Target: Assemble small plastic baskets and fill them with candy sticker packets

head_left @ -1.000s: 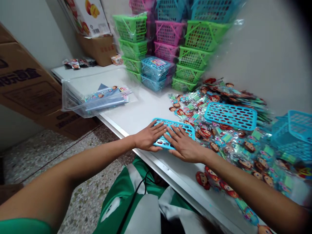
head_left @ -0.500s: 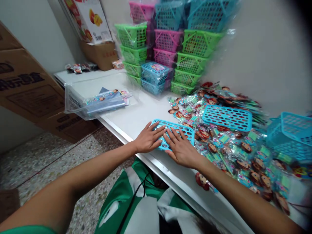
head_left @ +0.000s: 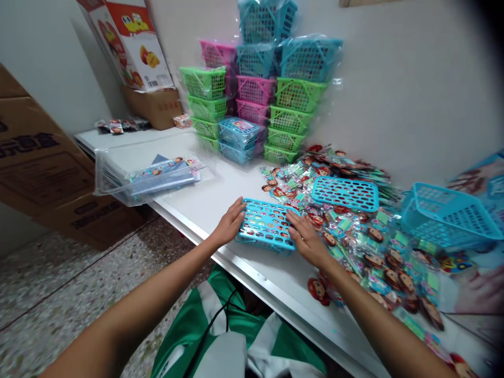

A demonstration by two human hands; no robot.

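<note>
A blue plastic basket with a perforated lid [head_left: 268, 224] sits near the table's front edge, its contents partly showing through the lid holes. My left hand [head_left: 230, 222] lies along its left end, fingers stretched out against the rim. At the right end, my right hand [head_left: 307, 239] rests its extended fingers on the lid's edge; neither hand wraps round the basket. Just right of it spread many small clear packets with doll-face pictures [head_left: 374, 236]. A loose blue perforated lid [head_left: 345, 193] lies on top of those packets.
Stacked green baskets [head_left: 291, 122], along with pink and blue ones, stand wrapped at the back. An open blue basket [head_left: 449, 215] is at the right. A clear plastic tray [head_left: 103, 176] with flat packs overhangs the front edge at left. Cardboard boxes [head_left: 47, 157] stand beside the table.
Both hands, earlier flat on top of the lid and close together, have moved apart to the basket's opposite ends. The camera view has shifted slightly.
</note>
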